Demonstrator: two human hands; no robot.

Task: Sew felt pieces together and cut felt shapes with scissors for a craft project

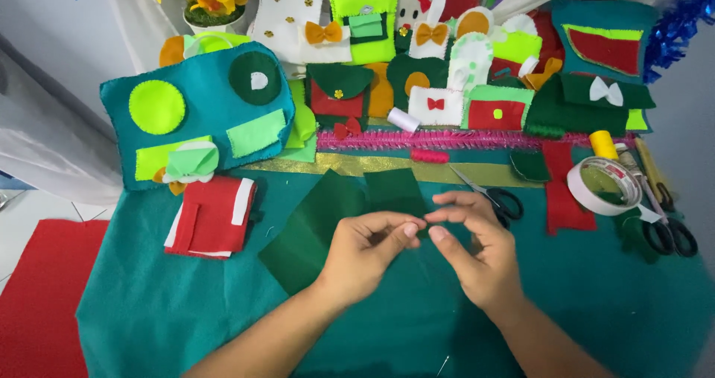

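Just below the middle of the frame, the left hand (365, 248) and right hand (477, 248) meet fingertip to fingertip, pinched together on something too small to make out. Right behind them a dark green felt sheet (335, 225) lies on the teal felt cloth (179, 311). Black-handled scissors (495, 197) rest just beyond the right hand. A red and white felt pouch (211, 218) sits left of centre, and a roll of clear tape (605, 186) lies toward the right edge.

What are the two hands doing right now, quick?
Left hand: fingers pinched shut above the dark green felt; what it grips cannot be told.
Right hand: fingers curled and pinched too; cannot tell.
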